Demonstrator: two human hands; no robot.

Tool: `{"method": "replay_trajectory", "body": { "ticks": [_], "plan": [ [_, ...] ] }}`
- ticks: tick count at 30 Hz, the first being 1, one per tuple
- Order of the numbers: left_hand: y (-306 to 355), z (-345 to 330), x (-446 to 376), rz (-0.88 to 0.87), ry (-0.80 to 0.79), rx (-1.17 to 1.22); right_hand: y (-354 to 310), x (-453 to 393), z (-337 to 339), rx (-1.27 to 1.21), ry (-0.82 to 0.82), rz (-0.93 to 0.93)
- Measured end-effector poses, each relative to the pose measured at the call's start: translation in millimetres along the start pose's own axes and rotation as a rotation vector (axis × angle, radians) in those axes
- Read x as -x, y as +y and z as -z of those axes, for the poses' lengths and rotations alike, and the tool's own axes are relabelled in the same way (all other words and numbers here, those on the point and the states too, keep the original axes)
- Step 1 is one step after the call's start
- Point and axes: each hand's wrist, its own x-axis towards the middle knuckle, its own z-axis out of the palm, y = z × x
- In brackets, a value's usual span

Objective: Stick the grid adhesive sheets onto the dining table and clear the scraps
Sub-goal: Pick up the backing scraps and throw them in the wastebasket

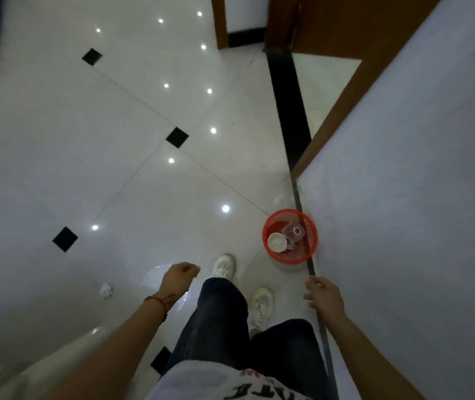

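At six o'clock dark trousers and two white shoes [224,265] are seen on the glossy tiled floor [57,168]. The left hand [179,280], at seven o'clock, is curled around a clear plastic scrap [155,277] that is only faintly made out. The right hand [324,295], at five o'clock, is held with relaxed fingers and nothing in it. A crumpled white scrap [105,290] lies at eight o'clock. Farther off, at four o'clock, a red basket [307,252] with a cup and a clear container is set against the wall [418,197].
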Motion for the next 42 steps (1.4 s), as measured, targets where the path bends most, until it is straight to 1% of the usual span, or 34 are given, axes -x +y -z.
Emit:
{"method": "replay_trajectory", "body": {
  "ticks": [4,8,13,16,19,21,26,30,33,35,39,42],
  "plan": [
    [-45.8,29.5,42.9,0.098,0.072,0.164,-20.1,28.1,-6.4,0.013,-0.062,0.006],
    [-92.8,57.3,69.0,0.208,0.160,0.404,-52.9,43.5,-24.9,0.097,-0.097,0.074],
    [-131.1,89.9,78.2,0.274,0.236,0.616,-102.1,46.6,-56.6,0.302,-0.095,0.121],
    [-136.0,111.4,72.3,0.285,0.262,0.703,-136.0,47.6,-83.0,0.386,-0.140,0.145],
    [-130.5,139.5,61.9,0.277,0.268,0.772,-164.2,54.5,-118.1,0.346,-0.134,0.145],
    [-124.7,163.2,51.4,0.255,0.292,0.802,-182.4,59.1,-146.3,0.327,-0.143,0.188],
    [-110.0,224.9,30.5,0.220,0.375,0.901,-228.0,68.3,-214.7,0.507,-0.241,0.267],
    [-106.7,259.1,17.2,0.261,0.459,1.011,-269.6,61.3,-262.0,0.639,-0.341,0.290],
    [-107.8,267.1,12.1,0.346,0.534,1.118,-308.3,54.4,-299.6,0.764,-0.403,0.298],
    [-106.8,260.5,11.6,0.423,0.566,1.201,-337.2,52.3,-326.8,0.846,-0.440,0.307],
    [-98.4,228.9,14.0,0.558,0.616,1.378,-388.9,60.1,-388.2,0.997,-0.534,0.318],
    [-87.6,196.4,18.2,0.638,0.660,1.498,-411.5,78.9,-440.6,1.089,-0.600,0.341]
  ]
}}
